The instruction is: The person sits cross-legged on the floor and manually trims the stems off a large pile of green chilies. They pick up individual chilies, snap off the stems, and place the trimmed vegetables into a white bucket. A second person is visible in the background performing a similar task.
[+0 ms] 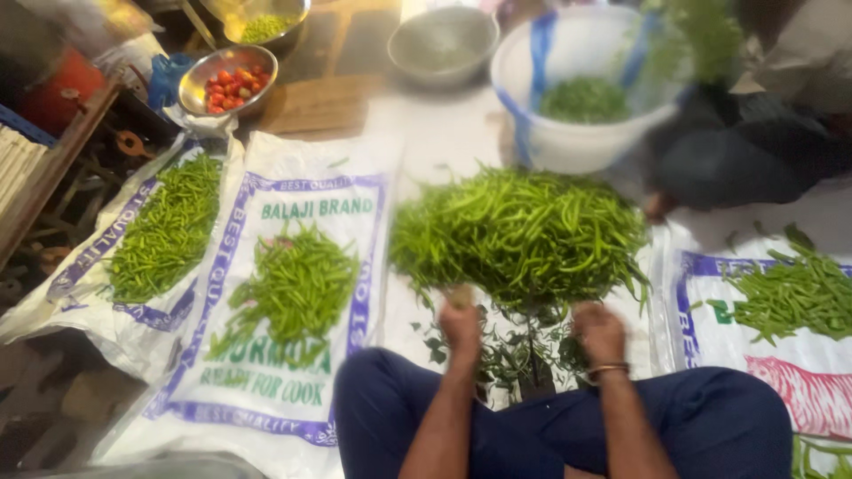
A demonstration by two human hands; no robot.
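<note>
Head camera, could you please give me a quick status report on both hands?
Left hand closed, right hand closed, both at the near edge of the green chilli pile. Leafy stems lie between the hands. Nothing blocking.

I see a pale floor under soft indoor light, spread with white printed sacks. A wooden board lies farther back, and a slatted wooden frame edges the left side

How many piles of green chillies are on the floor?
4: one pile on the far-left sack, one on the printed middle sack, the biggest in front of the hands, one at right. More may lie outside the view.
</note>
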